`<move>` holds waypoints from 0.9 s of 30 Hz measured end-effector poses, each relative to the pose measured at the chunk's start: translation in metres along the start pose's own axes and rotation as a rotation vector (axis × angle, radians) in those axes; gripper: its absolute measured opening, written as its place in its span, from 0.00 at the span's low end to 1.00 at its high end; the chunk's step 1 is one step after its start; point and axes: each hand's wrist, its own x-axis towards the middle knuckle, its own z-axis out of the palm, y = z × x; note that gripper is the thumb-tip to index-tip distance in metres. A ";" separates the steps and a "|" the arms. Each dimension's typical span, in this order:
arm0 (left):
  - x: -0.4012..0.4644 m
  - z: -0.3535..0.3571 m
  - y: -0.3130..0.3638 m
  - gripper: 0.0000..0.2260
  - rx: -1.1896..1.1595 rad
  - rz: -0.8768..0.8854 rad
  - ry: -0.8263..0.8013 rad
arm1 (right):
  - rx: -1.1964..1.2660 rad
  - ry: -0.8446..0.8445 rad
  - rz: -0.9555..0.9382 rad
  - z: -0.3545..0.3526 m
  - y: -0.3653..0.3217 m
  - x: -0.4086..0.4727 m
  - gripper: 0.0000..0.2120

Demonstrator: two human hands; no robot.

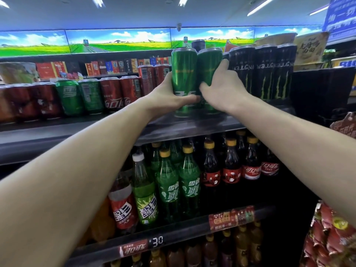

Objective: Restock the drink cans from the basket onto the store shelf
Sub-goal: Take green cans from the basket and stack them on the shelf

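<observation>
Two green cans [184, 81] — (three black cans [264, 72]).

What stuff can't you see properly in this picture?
- Basket: not in the head view at all.
- Right green can: its label is mostly covered by the right hand.
- Dark can: hidden behind the left green can, which the left hand holds.
- Red cans at far left: blurred, labels unreadable.

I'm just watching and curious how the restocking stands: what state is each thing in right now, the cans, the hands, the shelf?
Left green can: upright on the shelf, gripped by the left hand.
Right green can: upright beside it, gripped by the right hand.
Black cans: upright in a row, right of the green ones.
Red cans: standing along the left side.
Shelf: bare at its front edge.
Basket: not in view.
</observation>
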 end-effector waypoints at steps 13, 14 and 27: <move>0.004 0.002 -0.005 0.51 -0.033 0.016 0.025 | -0.153 0.162 -0.069 0.010 0.004 -0.015 0.42; 0.003 0.001 -0.005 0.51 -0.039 0.018 0.020 | -0.163 0.155 -0.064 0.011 0.006 -0.015 0.40; -0.006 0.002 0.006 0.40 -0.048 -0.012 0.012 | -0.153 -0.057 -0.137 0.022 0.020 -0.011 0.28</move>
